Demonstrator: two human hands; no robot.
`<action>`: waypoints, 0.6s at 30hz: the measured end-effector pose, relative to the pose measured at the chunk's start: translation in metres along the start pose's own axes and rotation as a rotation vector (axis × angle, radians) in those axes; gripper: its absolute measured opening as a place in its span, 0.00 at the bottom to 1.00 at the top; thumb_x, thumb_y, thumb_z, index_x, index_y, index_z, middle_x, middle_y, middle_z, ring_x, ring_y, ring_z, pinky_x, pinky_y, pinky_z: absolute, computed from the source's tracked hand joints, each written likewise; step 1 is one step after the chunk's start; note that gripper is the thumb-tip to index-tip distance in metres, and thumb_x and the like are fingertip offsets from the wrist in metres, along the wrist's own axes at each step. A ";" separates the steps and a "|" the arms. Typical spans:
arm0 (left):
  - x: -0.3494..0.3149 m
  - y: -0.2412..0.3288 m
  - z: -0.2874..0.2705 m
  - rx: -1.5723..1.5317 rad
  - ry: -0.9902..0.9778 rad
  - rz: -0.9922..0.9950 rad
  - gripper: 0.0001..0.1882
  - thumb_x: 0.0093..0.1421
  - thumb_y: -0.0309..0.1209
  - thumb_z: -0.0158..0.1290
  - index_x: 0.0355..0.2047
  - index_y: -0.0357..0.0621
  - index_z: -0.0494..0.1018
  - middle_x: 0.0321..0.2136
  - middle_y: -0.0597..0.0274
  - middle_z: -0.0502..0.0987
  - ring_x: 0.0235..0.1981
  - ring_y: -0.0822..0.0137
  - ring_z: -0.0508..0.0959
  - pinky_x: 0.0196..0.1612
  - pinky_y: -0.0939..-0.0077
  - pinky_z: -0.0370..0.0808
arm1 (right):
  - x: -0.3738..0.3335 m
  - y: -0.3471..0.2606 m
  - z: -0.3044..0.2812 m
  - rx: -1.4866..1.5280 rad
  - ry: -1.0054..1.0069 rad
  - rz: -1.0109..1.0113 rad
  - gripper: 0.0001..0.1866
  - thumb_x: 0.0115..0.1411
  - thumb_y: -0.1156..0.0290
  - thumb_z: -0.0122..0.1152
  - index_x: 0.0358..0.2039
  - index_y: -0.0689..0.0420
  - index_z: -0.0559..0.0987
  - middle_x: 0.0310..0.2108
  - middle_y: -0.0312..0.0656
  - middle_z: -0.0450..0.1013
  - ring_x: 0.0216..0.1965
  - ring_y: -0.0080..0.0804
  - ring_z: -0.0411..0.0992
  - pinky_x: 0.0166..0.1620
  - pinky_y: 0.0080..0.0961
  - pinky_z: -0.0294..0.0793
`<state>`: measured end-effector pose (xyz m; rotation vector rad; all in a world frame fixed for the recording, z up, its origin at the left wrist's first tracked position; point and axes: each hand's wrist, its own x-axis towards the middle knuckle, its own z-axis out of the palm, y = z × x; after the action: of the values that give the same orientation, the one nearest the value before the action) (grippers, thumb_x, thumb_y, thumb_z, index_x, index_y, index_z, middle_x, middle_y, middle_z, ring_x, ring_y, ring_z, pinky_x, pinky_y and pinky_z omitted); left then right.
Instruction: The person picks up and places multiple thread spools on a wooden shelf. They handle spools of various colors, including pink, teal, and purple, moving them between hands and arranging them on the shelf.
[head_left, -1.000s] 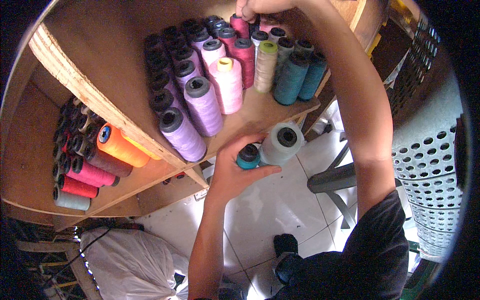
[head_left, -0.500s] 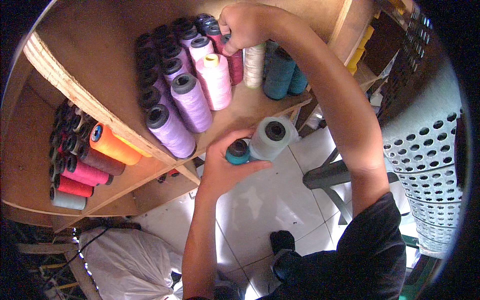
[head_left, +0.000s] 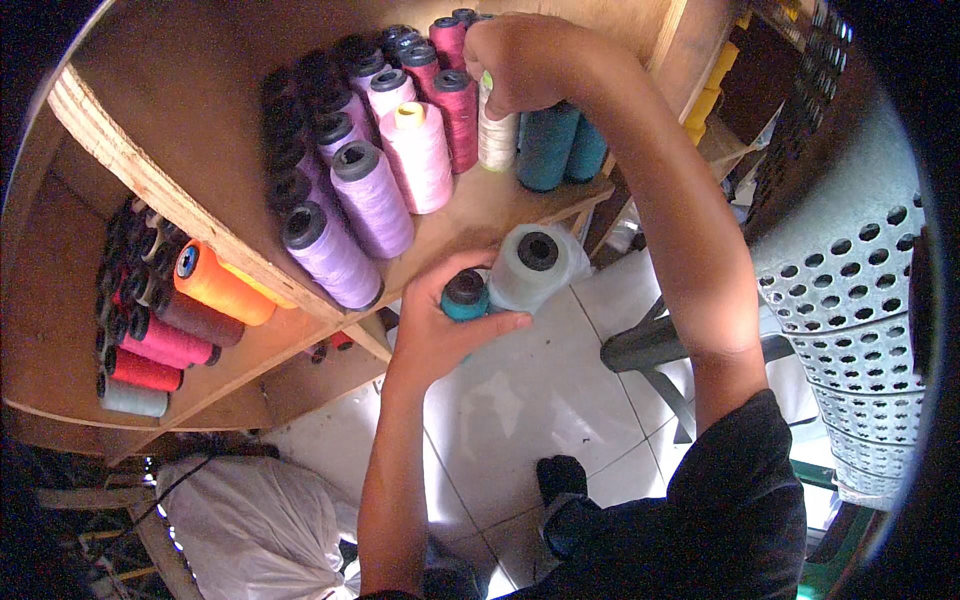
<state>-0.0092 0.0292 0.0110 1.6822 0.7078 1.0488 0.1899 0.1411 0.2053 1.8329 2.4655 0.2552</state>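
Note:
My left hand (head_left: 437, 325) is wrapped round a small teal thread spool (head_left: 465, 296) with a black top. A larger cone of white thread (head_left: 540, 265), partly in clear plastic, sits against the teal one in the same grip, out in front of the shelf. Up on the shelf, my right hand (head_left: 510, 62) has its fingers curled round the top of a cream thread spool (head_left: 497, 140), whose green tip shows between them. Dark red spools (head_left: 457, 125) stand just left of that hand, and dark teal spools (head_left: 545, 150) to its right.
Lilac spools (head_left: 372, 200) and a pink one (head_left: 416, 160) fill the shelf's left side. Past a wooden divider (head_left: 190, 210) lie orange, magenta, red and grey spools. A white sack (head_left: 255, 525) rests on the tiled floor (head_left: 500, 440); a perforated grey panel (head_left: 850, 340) stands at right.
My right hand has shifted right, from the dark red spool's top to the cream spool, uncovering the dark red spools. The left hand keeps the same two spools.

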 end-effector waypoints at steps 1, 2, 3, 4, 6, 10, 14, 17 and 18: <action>0.000 0.000 0.000 0.025 0.000 0.015 0.37 0.38 0.25 0.80 0.51 0.41 0.79 0.48 0.63 0.82 0.50 0.69 0.80 0.57 0.70 0.75 | 0.002 0.008 0.014 0.000 0.092 -0.025 0.24 0.46 0.66 0.77 0.45 0.58 0.83 0.45 0.52 0.81 0.49 0.48 0.79 0.52 0.44 0.78; 0.000 0.001 0.000 0.004 -0.002 0.000 0.36 0.38 0.25 0.80 0.51 0.41 0.79 0.48 0.63 0.82 0.50 0.69 0.80 0.57 0.70 0.75 | -0.001 0.005 0.013 -0.001 0.185 -0.050 0.25 0.44 0.68 0.78 0.45 0.57 0.83 0.43 0.52 0.81 0.48 0.48 0.80 0.51 0.44 0.78; 0.000 0.001 0.000 -0.016 -0.004 -0.015 0.36 0.39 0.25 0.80 0.51 0.41 0.79 0.48 0.63 0.82 0.50 0.69 0.80 0.57 0.70 0.75 | -0.003 0.001 0.012 0.020 0.220 -0.029 0.21 0.47 0.70 0.73 0.43 0.60 0.83 0.43 0.55 0.81 0.49 0.50 0.79 0.52 0.44 0.78; 0.000 0.002 0.000 -0.037 -0.006 -0.030 0.36 0.39 0.25 0.80 0.51 0.41 0.79 0.48 0.63 0.82 0.50 0.69 0.79 0.57 0.70 0.75 | -0.005 -0.002 0.010 0.041 0.255 -0.008 0.17 0.50 0.72 0.69 0.42 0.63 0.83 0.44 0.58 0.80 0.50 0.52 0.79 0.52 0.43 0.78; 0.000 0.001 -0.001 -0.040 -0.005 -0.020 0.36 0.39 0.25 0.80 0.51 0.41 0.79 0.48 0.63 0.82 0.50 0.69 0.79 0.57 0.70 0.75 | -0.015 -0.015 0.000 0.089 0.279 0.021 0.14 0.53 0.76 0.62 0.41 0.66 0.83 0.45 0.61 0.79 0.51 0.54 0.78 0.53 0.43 0.78; 0.002 0.002 0.001 -0.004 -0.014 0.021 0.35 0.39 0.25 0.80 0.50 0.41 0.79 0.48 0.63 0.82 0.49 0.70 0.79 0.56 0.70 0.75 | -0.016 -0.014 0.001 0.088 0.237 -0.034 0.15 0.54 0.80 0.58 0.43 0.66 0.80 0.46 0.63 0.78 0.54 0.55 0.77 0.56 0.43 0.76; 0.001 -0.001 -0.001 -0.016 -0.007 0.012 0.35 0.39 0.25 0.80 0.50 0.41 0.79 0.48 0.64 0.82 0.49 0.70 0.79 0.56 0.71 0.75 | -0.017 -0.021 -0.005 0.094 0.173 -0.003 0.15 0.55 0.79 0.59 0.44 0.67 0.79 0.47 0.63 0.78 0.54 0.55 0.77 0.57 0.42 0.76; 0.000 0.000 -0.002 -0.006 -0.004 -0.007 0.35 0.39 0.25 0.80 0.50 0.41 0.80 0.48 0.64 0.82 0.49 0.70 0.79 0.55 0.71 0.75 | -0.030 -0.025 -0.011 0.170 0.249 0.020 0.16 0.55 0.79 0.59 0.45 0.67 0.79 0.47 0.63 0.78 0.54 0.55 0.77 0.57 0.42 0.76; 0.000 0.001 -0.001 -0.013 -0.005 -0.018 0.35 0.39 0.25 0.80 0.50 0.41 0.80 0.48 0.63 0.82 0.49 0.70 0.79 0.56 0.71 0.75 | -0.027 -0.023 -0.007 0.154 0.260 0.031 0.16 0.55 0.78 0.59 0.45 0.67 0.79 0.47 0.62 0.78 0.54 0.55 0.77 0.57 0.42 0.76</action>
<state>-0.0098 0.0294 0.0124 1.6635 0.7099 1.0347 0.1746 0.1085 0.2074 2.0170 2.6975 0.3347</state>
